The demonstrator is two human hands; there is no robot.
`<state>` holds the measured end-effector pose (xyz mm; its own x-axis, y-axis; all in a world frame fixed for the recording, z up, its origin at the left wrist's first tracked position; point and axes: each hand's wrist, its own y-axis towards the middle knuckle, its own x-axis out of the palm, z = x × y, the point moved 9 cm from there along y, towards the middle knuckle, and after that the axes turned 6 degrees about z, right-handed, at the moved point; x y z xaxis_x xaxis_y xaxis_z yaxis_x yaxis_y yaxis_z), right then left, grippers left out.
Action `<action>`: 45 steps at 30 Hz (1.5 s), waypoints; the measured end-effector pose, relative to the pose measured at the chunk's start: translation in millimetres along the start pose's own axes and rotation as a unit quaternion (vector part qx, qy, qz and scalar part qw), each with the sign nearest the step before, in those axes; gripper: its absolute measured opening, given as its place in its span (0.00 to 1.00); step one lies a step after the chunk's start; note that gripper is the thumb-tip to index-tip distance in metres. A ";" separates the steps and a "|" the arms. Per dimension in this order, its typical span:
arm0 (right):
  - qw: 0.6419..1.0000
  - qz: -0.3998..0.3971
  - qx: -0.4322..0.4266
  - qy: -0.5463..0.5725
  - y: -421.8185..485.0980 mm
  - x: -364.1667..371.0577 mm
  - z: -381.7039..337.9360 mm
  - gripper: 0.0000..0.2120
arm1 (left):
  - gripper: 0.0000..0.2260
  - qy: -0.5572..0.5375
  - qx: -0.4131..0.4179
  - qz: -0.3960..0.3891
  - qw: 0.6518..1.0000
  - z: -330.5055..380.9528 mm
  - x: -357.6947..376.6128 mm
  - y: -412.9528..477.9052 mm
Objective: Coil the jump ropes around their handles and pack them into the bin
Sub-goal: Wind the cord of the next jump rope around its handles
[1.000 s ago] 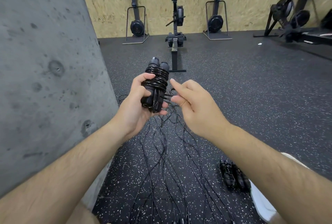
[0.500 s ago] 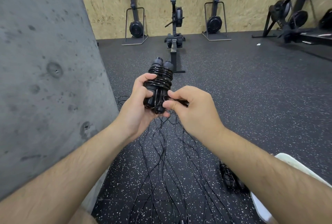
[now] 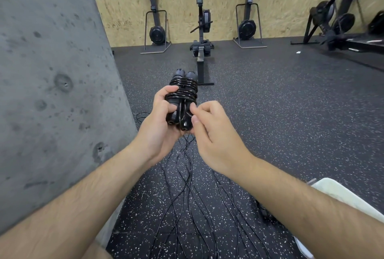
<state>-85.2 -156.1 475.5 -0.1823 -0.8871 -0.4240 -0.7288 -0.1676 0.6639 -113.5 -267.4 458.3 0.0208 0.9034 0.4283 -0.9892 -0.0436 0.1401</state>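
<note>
My left hand [image 3: 160, 127] grips a black jump rope bundle [image 3: 184, 92], two handles side by side with the cord coiled round them. My right hand [image 3: 209, 127] is at the bundle's right side with curled fingers. Its thumb and forefinger pinch at the cord by the lower end of the right handle. Several loose black ropes [image 3: 187, 206] lie stretched out on the floor below my hands. Another coiled bundle [image 3: 265, 213] lies on the floor at the lower right, mostly hidden by my right forearm. No bin is plainly in view.
A grey concrete wall [image 3: 52, 92] stands close on the left. A rowing machine [image 3: 201, 50] stands straight ahead, with more gym machines along the wooden back wall. A white object [image 3: 342, 196] shows at the lower right edge. The floor is speckled black rubber.
My right hand went from an open reach to pinching the cord's end, then moved in against the bundle's right side. A loop of cord now runs down between the two handles.
</note>
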 end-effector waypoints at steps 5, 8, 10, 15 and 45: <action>0.998 0.052 0.036 -0.014 0.2 -10.9 3.7 0.11 | 0.17 0.018 0.001 -0.005 1.000 -4.6 3.2 -2.1; 0.996 0.058 0.063 -0.021 3.5 -15.6 5.6 0.10 | 0.17 0.022 0.008 -0.023 0.999 -3.2 7.0 -4.5; 0.992 0.058 0.109 0.018 3.9 -20.9 8.0 0.08 | 0.18 0.030 0.013 -0.033 0.999 -3.2 7.4 -4.1; 0.988 0.037 0.137 0.064 1.0 -27.8 8.0 0.03 | 0.19 0.027 0.008 -0.044 0.999 -7.9 7.7 -1.9; 0.959 0.167 0.192 0.128 -6.8 -21.0 25.9 0.03 | 0.16 0.016 0.000 -0.070 0.997 -7.5 23.1 -11.3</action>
<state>-93.5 -125.2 463.9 -0.3146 -0.9488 -0.0291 -0.8562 0.2704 0.4402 -102.9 -242.9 459.9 0.1536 0.9138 0.3759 -0.9771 0.0837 0.1956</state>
